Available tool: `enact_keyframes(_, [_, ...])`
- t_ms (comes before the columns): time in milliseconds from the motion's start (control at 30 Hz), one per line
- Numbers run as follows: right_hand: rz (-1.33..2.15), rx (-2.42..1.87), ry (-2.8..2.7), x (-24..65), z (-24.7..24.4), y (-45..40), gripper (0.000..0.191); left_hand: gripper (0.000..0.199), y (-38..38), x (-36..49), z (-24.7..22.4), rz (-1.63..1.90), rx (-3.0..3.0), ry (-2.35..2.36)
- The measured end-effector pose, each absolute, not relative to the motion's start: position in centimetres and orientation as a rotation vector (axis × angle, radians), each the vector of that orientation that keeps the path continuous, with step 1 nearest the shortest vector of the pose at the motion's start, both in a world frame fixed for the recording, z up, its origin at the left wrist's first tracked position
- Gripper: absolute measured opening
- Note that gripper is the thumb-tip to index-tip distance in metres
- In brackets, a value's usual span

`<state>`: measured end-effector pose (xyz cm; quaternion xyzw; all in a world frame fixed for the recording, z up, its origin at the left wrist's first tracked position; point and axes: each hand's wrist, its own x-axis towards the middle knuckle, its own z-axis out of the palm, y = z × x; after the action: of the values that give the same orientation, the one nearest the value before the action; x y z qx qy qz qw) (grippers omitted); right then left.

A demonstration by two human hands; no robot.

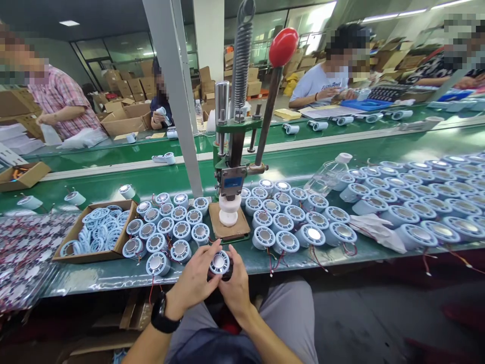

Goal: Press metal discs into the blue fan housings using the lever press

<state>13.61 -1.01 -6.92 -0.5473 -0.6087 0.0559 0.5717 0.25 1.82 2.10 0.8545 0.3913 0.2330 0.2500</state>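
While close together, both hands (196, 273) (235, 284) around a round light-blue part (220, 263).

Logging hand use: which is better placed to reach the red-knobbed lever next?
Probably the right hand: the lever rises on its side. The left hand is farther; both hold the blue part.

The premises are a factory assembly workshop. A long green bench (104, 277) carries rows of matching round blue parts (287, 241) with trailing wires. A hand-lever press (232, 177) stands among them, beside a small open carton (96, 257) of loose blue rings (99, 217). Several co-workers (322, 83) occupy stations across the line. Stacked cardboard boxes (132, 88) and strip lights (394, 15) are noted in the background.
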Motion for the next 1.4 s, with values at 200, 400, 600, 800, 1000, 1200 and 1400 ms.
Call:
enact_keyframes(200, [0.154,-1.287,-1.446,13.7,-6.5,-1.1,0.065,0.08,2.9,-0.6,3.9,0.461,2.311,0.948])
enact_keyframes(400, [0.171,-1.307,-1.457,13.7,-6.9,-1.2,0.067,0.081,1.9,-0.3,2.4,0.577,2.055,1.035])
enact_keyframes(600, [0.169,-1.306,-1.473,13.8,-7.0,-1.1,0.07,0.075,1.1,0.1,1.2,0.682,2.002,1.08])
enact_keyframes(800, [0.173,-1.29,-1.464,13.8,-6.7,-1.1,0.074,0.079,1.4,0.1,1.7,0.626,2.057,1.076])
enact_keyframes(1000, [0.16,-1.327,-1.553,13.9,-6.3,-1.2,0.059,0.076,0.6,0.6,-0.1,0.695,2.019,1.109])
enact_keyframes(1200, [0.056,-1.504,-1.833,14.9,-4.9,-1.5,0.047,0.06,-1.1,2.9,-4.1,0.944,1.862,1.358])
enact_keyframes(1400, [-0.1,-1.303,-2.155,21.2,7.1,0.9,0.058,0.052,1.5,2.5,0.3,0.973,1.798,1.363])
